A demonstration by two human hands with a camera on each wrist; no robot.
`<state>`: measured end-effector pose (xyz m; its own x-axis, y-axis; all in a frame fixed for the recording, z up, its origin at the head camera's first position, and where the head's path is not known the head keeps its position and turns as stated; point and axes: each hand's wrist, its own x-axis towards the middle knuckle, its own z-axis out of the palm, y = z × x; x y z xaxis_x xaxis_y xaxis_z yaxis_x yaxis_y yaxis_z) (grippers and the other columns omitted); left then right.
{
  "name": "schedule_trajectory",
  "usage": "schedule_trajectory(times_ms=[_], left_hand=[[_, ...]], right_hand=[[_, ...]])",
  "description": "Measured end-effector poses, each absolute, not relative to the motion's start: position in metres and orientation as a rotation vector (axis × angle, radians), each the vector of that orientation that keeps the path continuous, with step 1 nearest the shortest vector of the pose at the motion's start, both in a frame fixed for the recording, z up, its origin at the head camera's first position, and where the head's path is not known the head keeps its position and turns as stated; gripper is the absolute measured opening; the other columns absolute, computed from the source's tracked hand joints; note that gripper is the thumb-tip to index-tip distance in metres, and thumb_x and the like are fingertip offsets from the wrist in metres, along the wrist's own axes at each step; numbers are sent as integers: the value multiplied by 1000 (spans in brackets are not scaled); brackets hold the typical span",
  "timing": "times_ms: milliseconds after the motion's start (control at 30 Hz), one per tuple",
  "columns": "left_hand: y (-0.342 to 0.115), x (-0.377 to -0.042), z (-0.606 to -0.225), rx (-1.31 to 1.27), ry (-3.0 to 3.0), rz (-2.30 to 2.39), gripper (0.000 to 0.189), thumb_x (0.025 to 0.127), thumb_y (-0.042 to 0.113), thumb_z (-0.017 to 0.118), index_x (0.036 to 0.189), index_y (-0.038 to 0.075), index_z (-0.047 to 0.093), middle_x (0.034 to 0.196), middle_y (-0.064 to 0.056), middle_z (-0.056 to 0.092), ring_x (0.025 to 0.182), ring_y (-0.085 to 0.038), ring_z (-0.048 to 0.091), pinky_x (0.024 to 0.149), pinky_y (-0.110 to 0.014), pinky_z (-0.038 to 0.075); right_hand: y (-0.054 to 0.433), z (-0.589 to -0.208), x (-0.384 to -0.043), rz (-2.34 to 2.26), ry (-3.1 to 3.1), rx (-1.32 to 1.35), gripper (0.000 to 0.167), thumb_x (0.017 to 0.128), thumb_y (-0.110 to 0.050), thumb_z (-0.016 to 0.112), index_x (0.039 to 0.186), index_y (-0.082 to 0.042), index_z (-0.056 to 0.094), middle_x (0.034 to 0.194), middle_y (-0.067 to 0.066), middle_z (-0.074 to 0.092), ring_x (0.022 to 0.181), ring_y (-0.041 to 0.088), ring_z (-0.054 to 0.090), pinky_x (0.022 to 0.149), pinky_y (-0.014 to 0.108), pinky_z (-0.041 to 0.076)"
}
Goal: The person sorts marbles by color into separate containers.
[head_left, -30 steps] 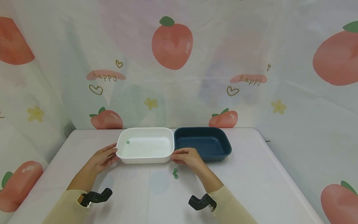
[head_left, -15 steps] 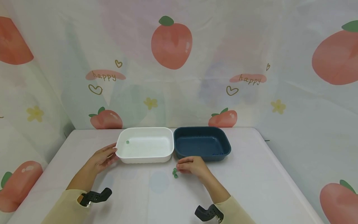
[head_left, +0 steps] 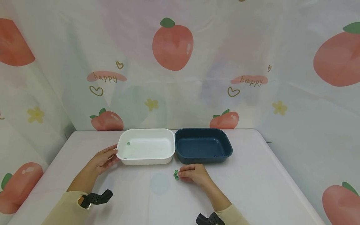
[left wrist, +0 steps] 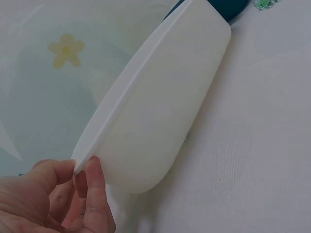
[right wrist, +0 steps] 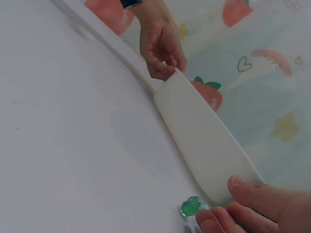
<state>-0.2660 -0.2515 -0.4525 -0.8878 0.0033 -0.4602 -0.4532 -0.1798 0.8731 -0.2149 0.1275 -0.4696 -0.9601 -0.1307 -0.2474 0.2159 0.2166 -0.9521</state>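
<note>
My left hand (head_left: 102, 161) pinches the left rim of a white plastic tray (left wrist: 160, 97) between thumb and fingers. Inside the tray lies a green marble (head_left: 128, 143), and a second small green spot shows at its front left corner. On the tablecloth in front sits a small cluster of clear green glass marbles (head_left: 176, 175). My right hand (head_left: 195, 173) is just right of that cluster, fingertips right beside it. The right wrist view shows its thumb and fingers apart, with the marbles (right wrist: 190, 206) just beyond the fingertips.
A dark blue tray (head_left: 203, 158) stands against the white tray's right side, with several small dark blue pieces (head_left: 219, 155) at its front right inside. A white cloth covers the table (head_left: 253, 187). A fruit-printed backdrop (head_left: 197, 93) rises behind.
My right hand has moved from the white tray's front right corner toward me, down beside the green marbles. A green spot now shows in the tray's front left corner. The left hand stays put.
</note>
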Motion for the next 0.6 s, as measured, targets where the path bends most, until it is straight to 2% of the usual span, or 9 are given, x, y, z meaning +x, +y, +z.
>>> schedule_trajectory(times_ms=[600], left_hand=[[-252,-267,-455,-518,1784,2138,61,100,16,58,154,11,32,93,4,64,77,-7,65,75,-17,58]], right_hand=[[117,-482,-212,-1795,2335,53,27,77,0,80,100,12,70,87,17,74,72,13,71,67,27,61]])
